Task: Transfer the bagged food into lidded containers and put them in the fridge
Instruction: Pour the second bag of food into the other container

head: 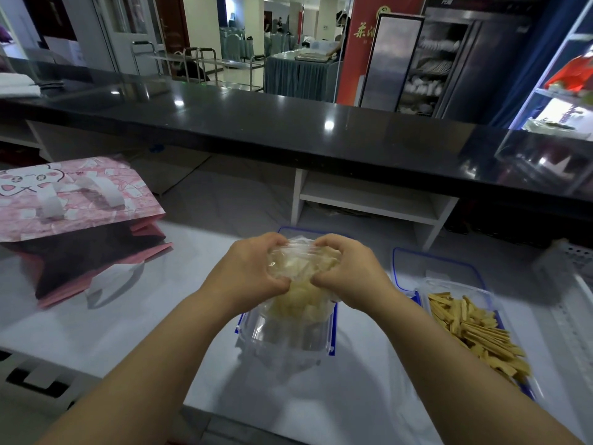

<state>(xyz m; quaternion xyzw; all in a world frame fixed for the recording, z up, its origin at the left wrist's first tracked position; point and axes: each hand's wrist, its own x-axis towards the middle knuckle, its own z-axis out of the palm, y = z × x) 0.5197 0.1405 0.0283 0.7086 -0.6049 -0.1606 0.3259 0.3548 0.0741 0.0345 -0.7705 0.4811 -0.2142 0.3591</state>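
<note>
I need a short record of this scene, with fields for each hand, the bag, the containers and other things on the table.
Left hand: grips the clear bag's left side, fingers curled.
Right hand: grips its right side, fingers curled.
Clear bag: holds pale food pieces, held over the open container.
Open container: clear, on the table, no lid on.
Second container: on the right, no lid, filled with yellow strips.
Lid: blue-rimmed, lying behind the second container.
Pink paper bag: lying on the table at the left.
</note>
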